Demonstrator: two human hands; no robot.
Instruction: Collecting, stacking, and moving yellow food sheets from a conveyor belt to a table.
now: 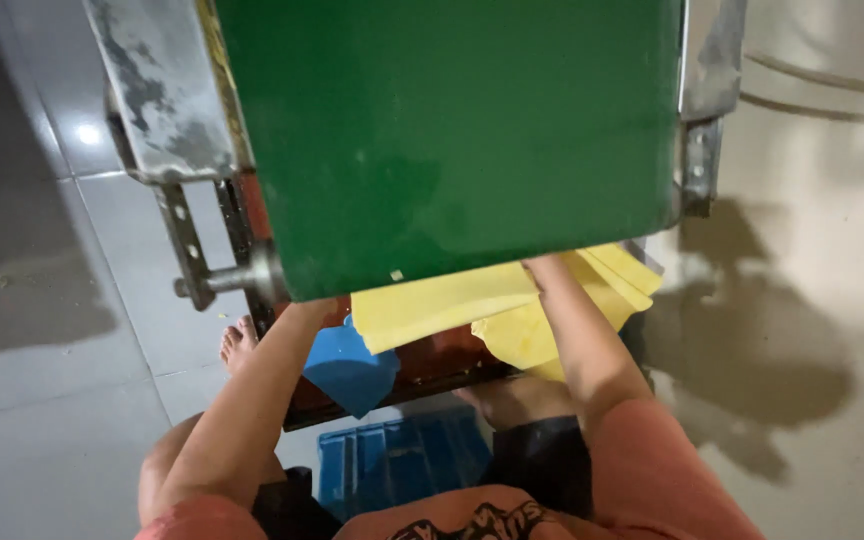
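Yellow sheets of thin flat material (512, 300) lay on the dark red-brown bed (432, 360) under the green metal cover (452, 140). Your right hand (542, 268) rested on them at the cover's edge, its fingers hidden, so their grip couldn't be told. Your left hand (310, 305) reached under the cover near a blue sheet (347, 370), fingers unseen too.

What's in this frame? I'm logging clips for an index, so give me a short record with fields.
setting: tiled floor, person seated on a blue crate
main object: green machine cover on a grey metal frame
left hand: hidden under the cover; forearm reaches in beside a blue sheet
right hand: mostly hidden at the cover's edge, on yellow sheets
grip: cannot tell for either hand
also visible: bare foot
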